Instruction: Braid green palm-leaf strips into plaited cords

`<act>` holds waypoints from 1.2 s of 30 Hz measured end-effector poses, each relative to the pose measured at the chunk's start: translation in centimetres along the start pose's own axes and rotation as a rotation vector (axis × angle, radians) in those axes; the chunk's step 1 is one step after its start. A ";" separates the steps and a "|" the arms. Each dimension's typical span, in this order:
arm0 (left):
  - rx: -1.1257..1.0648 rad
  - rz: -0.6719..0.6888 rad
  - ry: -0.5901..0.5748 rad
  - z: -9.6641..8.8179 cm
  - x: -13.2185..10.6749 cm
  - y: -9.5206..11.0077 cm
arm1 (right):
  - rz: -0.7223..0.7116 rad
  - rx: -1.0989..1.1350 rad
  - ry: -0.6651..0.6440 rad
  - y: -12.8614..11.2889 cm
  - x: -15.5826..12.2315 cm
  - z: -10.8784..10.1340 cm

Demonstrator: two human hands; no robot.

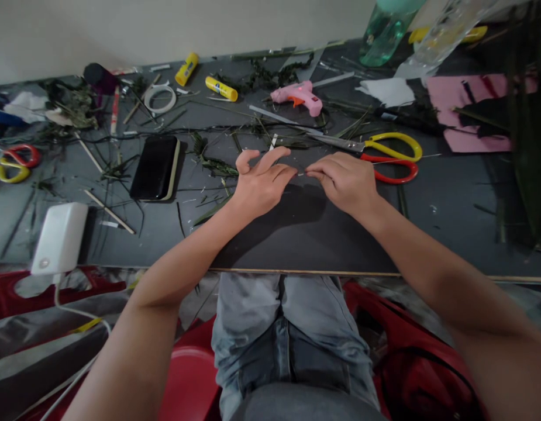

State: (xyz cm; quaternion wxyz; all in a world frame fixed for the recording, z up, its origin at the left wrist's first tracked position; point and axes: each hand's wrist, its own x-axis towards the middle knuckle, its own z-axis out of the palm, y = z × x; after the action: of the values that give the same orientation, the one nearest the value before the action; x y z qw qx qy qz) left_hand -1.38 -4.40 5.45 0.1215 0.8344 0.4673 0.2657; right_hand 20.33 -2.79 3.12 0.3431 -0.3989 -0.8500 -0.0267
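Both hands meet over the middle of the dark grey table [450,204]. My left hand [261,184] pinches one end of a thin pale sliver [300,173] with its lower fingers, while the thumb and other fingers curl apart above. My right hand [344,181] has its fingers pressed together on the sliver's other end. The sliver is very thin and I cannot make out what it is made of. Red and yellow scissors [384,155] lie just beyond my right hand. Green leaf scraps [217,166] lie just left of my left hand.
A black phone [155,168] lies to the left and a white power bank [59,237] sits at the front-left edge. A pink glue gun [299,96], yellow glue sticks [221,88], a tape roll [159,98], pink paper [463,114] and bottles [386,29] stand farther back. More scissors [13,164] lie far left.
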 end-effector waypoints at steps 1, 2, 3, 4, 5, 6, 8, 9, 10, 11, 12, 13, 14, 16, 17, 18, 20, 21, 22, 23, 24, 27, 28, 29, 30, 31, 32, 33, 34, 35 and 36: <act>0.000 -0.001 0.000 0.0 0.0 0.0 | -0.002 0.003 0.002 0.0 0.0 0.0; -0.001 -0.003 0.000 0.0 0.0 0.0 | -0.006 0.005 0.006 0.0 0.0 0.0; -0.002 -0.006 0.000 0.0 0.0 0.0 | -0.011 0.007 0.011 0.0 0.0 0.0; -0.002 -0.007 0.000 0.0 0.0 0.0 | -0.014 0.007 0.017 0.0 0.0 0.0; 0.003 -0.002 0.007 0.0 0.0 0.1 | -0.016 0.005 0.022 0.0 0.0 0.0; 0.021 0.009 0.021 -0.1 -0.1 0.1 | -0.015 0.001 0.025 0.0 0.0 0.0; 0.086 0.036 0.103 -0.1 -0.5 0.3 | -0.010 0.000 0.024 -0.1 0.0 0.0; 0.114 0.046 0.152 -0.1 -0.7 0.4 | -0.007 0.003 0.023 -0.1 0.0 0.0; 0.126 0.049 0.198 0.0 -1.0 0.6 | -0.002 0.005 0.024 -0.1 -0.1 0.0; 0.114 0.044 0.219 0.2 -1.3 0.8 | 0.002 0.006 0.027 -0.1 -0.1 0.0; 0.081 0.032 0.219 0.4 -1.5 1.1 | 0.006 0.003 0.031 -0.2 -0.1 0.0; 0.029 0.013 0.209 0.7 -1.7 1.5 | 0.009 -0.002 0.037 -0.2 -0.1 0.0; -0.037 -0.021 0.191 1.0 -1.8 1.9 | 0.009 -0.007 0.043 -0.2 -0.1 0.1; -0.236 -0.129 0.155 1.7 -1.8 2.7 | 0.003 -0.009 0.052 -0.2 -0.1 0.1; -0.374 -0.221 0.136 1.9 -1.7 3.1 | 0.002 -0.005 0.051 -0.2 -0.1 0.1; -0.530 -0.315 0.108 2.2 -1.6 3.3 | 0.005 -0.002 0.047 -0.2 -0.1 0.1; -0.828 -0.486 0.066 2.5 -1.2 3.5 | 0.016 -0.003 0.038 -0.2 -0.1 0.1; -0.942 -0.553 0.065 2.6 -0.9 3.6 | 0.022 -0.006 0.034 -0.3 -0.1 0.2; -1.023 -0.609 0.083 2.7 -0.7 3.6 | 0.026 -0.009 0.034 -0.3 -0.1 0.2; -1.074 -0.656 0.113 2.7 -0.5 3.6 | 0.029 -0.011 0.036 -0.4 -0.1 0.3; -1.099 -0.695 0.152 2.7 -0.4 3.6 | 0.031 -0.012 0.039 -0.4 -0.1 0.3; -1.108 -0.775 0.237 2.6 -0.1 4.1 | 0.042 -0.006 0.044 -0.7 -0.1 0.4; -1.102 -0.789 0.257 2.6 0.0 4.3 | 0.047 -0.004 0.045 -0.8 0.0 0.4; -1.096 -0.800 0.277 2.5 0.0 4.4 | 0.051 -0.003 0.049 -0.9 0.0 0.4; -1.090 -0.809 0.297 2.6 0.1 4.5 | 0.052 -0.003 0.056 -1.0 0.0 0.4; -1.087 -0.817 0.315 2.6 0.1 4.6 | 0.050 -0.004 0.066 -1.0 0.0 0.4; -1.088 -0.825 0.330 2.6 0.2 4.6 | 0.046 -0.007 0.079 -1.1 0.1 0.4; -1.095 -0.834 0.335 2.6 0.2 4.6 | 0.042 -0.013 0.090 -1.2 0.1 0.4; -1.104 -0.844 0.331 2.6 0.2 4.6 | 0.039 -0.019 0.098 -1.3 0.1 0.4; -1.112 -0.852 0.322 2.6 0.2 4.5 | 0.039 -0.024 0.103 -1.4 0.0 0.4; -1.116 -0.856 0.309 2.6 0.2 4.4 | 0.040 -0.028 0.105 -1.4 0.0 0.4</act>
State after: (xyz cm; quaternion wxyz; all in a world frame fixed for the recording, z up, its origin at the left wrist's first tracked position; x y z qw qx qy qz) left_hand 3.31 -6.47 5.39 0.5560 0.3444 0.5598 0.5088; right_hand 19.09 -3.63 3.15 0.3822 -0.4189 -0.8220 -0.0528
